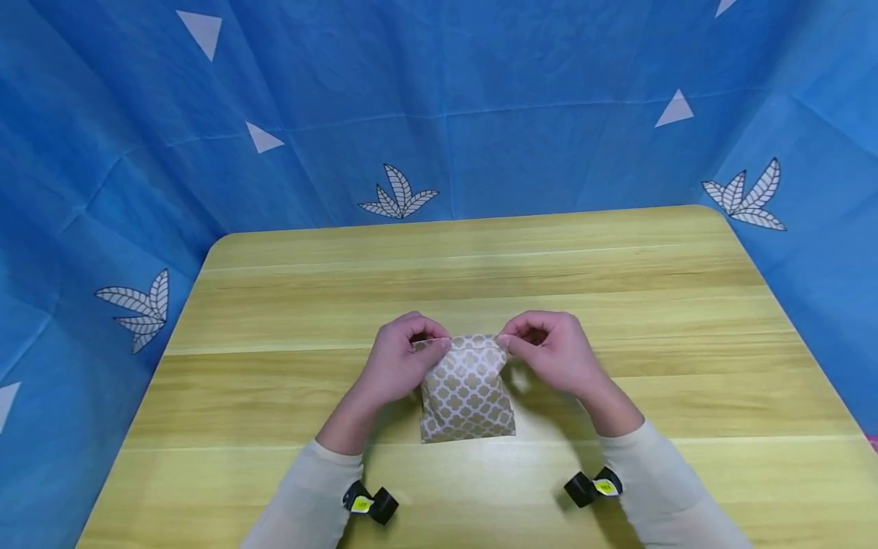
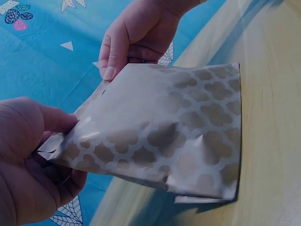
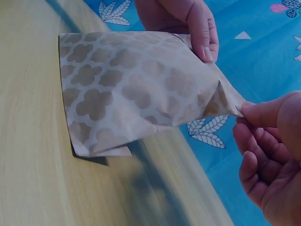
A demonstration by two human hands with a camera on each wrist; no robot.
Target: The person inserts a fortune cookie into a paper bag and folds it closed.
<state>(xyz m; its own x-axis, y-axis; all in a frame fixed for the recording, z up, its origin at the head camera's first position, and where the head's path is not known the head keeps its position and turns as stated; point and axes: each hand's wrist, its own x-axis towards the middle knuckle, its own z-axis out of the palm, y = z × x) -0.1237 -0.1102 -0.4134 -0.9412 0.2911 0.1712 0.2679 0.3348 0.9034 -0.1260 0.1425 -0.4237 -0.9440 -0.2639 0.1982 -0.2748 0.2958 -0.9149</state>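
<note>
A small paper bag [image 1: 468, 393] with a tan and white lattice pattern stands on the table, its far end lifted. My left hand [image 1: 405, 357] pinches the bag's top left corner between thumb and fingers. At the opposite top corner, my right hand [image 1: 552, 352] pinches the paper the same way. In the left wrist view the bag [image 2: 155, 132] looks creased and bulging, its bottom edge against the wood. The right wrist view shows the top of the bag [image 3: 122, 89] drawn to a narrow point at the right fingertips. Whatever the bag may contain is hidden.
The light wooden table [image 1: 274, 305] has rounded far corners. A blue cloth [image 1: 521, 99] with white triangles and leaf prints hangs behind it and along both sides. Black wrist cameras [image 1: 382, 505] sit on straps at both sleeves, low over the table.
</note>
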